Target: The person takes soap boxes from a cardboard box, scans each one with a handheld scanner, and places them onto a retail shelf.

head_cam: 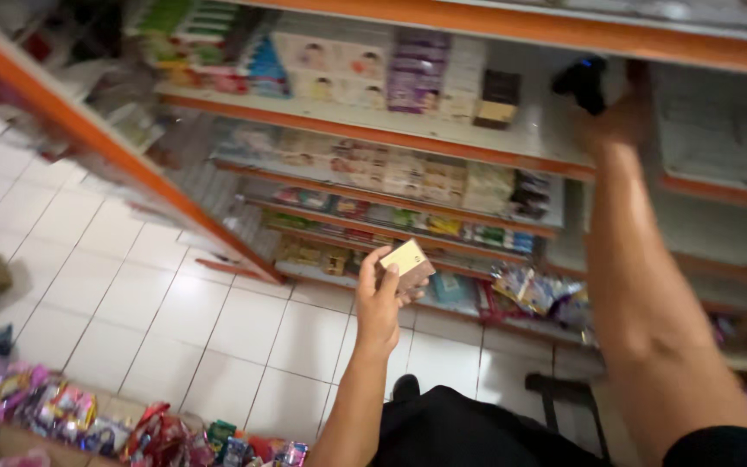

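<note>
My left hand (379, 294) is raised in front of the shelves and grips a small tan and brown box (407, 264) between thumb and fingers. My right hand (620, 117) reaches far up to an upper shelf and closes around a small black object (583, 84) with a blue spot of light. The right forearm runs up the right side of the view. Behind the hands stands an orange-edged shelf rack (365, 130) stocked with rows of small boxes and packets.
A second orange shelf edge (88, 130) slants across the upper left. White floor tiles (175, 303) stretch below. Colourful packets (62, 406) lie at the lower left. A loose pile of packets (533, 290) sits on the lowest shelf.
</note>
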